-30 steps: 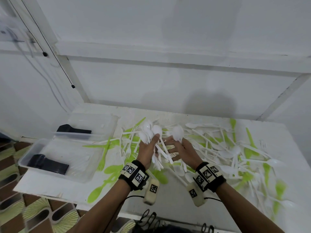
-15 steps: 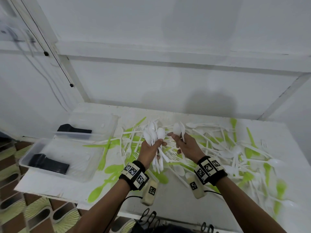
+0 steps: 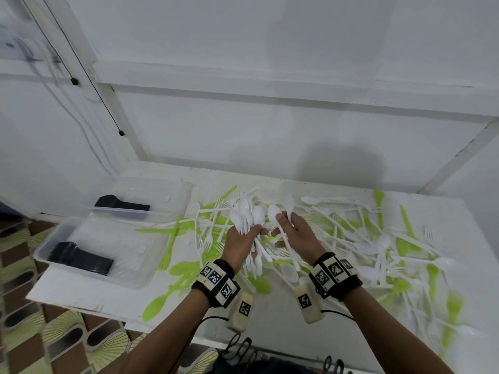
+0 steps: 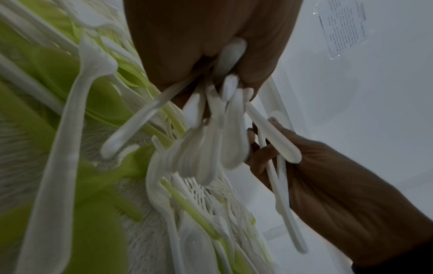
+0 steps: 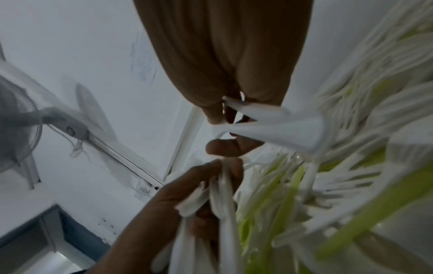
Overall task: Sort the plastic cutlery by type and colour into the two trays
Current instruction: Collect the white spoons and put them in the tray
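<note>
Both hands are up over the pile, from the head view: our left hand (image 3: 241, 245) is clamped around a bundle of white spoons (image 3: 249, 220), bowls fanned upward, and our right hand (image 3: 297, 237) pinches two more white spoons (image 3: 280, 211) just beside it, the two hands nearly touching. Below them the table (image 3: 270, 314) is littered with loose white and green cutlery (image 3: 378, 238), and off to our left sit the two trays, the near tray (image 3: 94, 276) and the far tray (image 3: 151, 214), each with a black stack inside. Over to the left wrist camera: spoon handles splay out of our fist, and our right hand is close by, fingers curled on its handles. Right wrist camera, blurry: we see the pinched handles crossing at our fingertips and our left hand gripping its bunch below. We judge we're mid-collection of white spoons; next calls for merging the right hand's pair into the left bundle, aligned, before carrying it to a tray
</note>
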